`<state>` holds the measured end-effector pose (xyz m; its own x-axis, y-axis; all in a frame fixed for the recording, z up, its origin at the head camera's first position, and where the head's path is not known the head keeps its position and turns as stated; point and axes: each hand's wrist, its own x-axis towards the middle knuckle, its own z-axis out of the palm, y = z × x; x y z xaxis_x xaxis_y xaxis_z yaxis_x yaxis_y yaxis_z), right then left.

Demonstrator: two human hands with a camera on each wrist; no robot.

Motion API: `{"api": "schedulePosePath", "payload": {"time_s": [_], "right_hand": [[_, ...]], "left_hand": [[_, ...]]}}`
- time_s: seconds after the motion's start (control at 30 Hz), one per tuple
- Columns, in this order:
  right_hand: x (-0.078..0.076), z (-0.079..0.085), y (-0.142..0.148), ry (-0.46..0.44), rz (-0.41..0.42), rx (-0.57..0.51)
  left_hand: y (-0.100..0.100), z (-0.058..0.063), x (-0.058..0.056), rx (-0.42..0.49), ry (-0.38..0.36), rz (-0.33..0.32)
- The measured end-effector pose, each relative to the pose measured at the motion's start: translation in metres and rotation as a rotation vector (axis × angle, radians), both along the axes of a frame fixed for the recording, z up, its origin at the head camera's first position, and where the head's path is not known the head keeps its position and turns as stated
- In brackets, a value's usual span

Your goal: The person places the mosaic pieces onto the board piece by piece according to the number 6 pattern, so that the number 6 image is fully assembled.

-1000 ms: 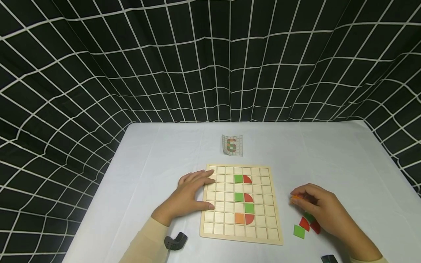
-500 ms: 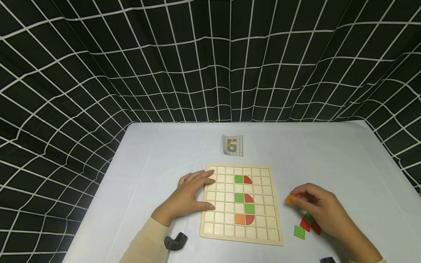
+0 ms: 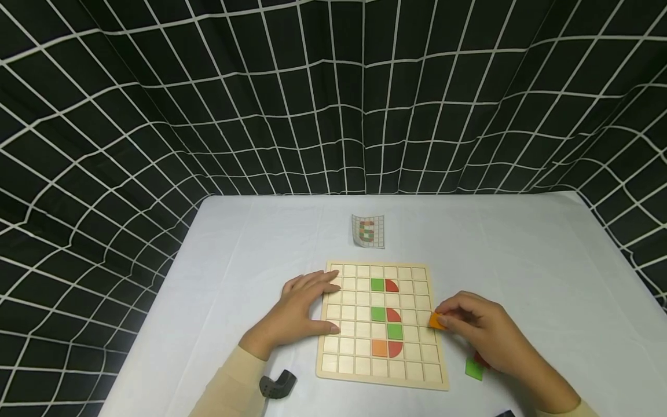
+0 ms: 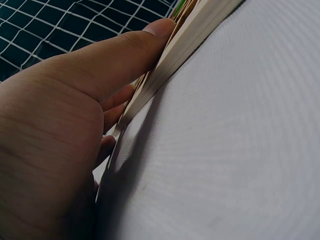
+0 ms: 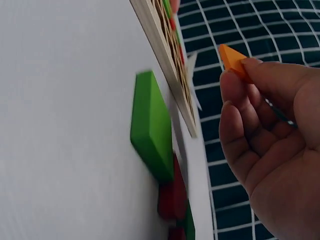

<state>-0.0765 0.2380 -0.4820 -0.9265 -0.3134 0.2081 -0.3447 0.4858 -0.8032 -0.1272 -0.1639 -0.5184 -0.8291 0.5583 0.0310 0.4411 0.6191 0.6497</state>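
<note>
At the far left, a black bent thing lies by the sleeve; next, the left hand rests on the left edge of the wooden grid board, its fingers spread and gripping nothing; in the board sit three green squares, three red quarter-circles and one orange square; the small picture sheet lies behind it; over the board's right rim, the right hand pinches an orange tile between thumb and finger, its full shape partly hidden; a loose green tile lies near that hand; the orange tile could slip if the pinch is loose, and the set tiles could jump if a knuckle bumps them or the board slides; the right wrist view shows red tiles and another green tile that the hand mostly hides from the head view; only the left wrist view shows the board's thick side up close.
</note>
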Motion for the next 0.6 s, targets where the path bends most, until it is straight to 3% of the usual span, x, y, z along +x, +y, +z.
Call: {"api": "schedulePosePath", "payload": {"time_s": [0.6], "right_hand": [[-0.017,0.008,-0.050,0.001,0.144,-0.015]], "left_hand": [[-0.001,-0.003,0.000,0.002,0.007,-0.003]]}}
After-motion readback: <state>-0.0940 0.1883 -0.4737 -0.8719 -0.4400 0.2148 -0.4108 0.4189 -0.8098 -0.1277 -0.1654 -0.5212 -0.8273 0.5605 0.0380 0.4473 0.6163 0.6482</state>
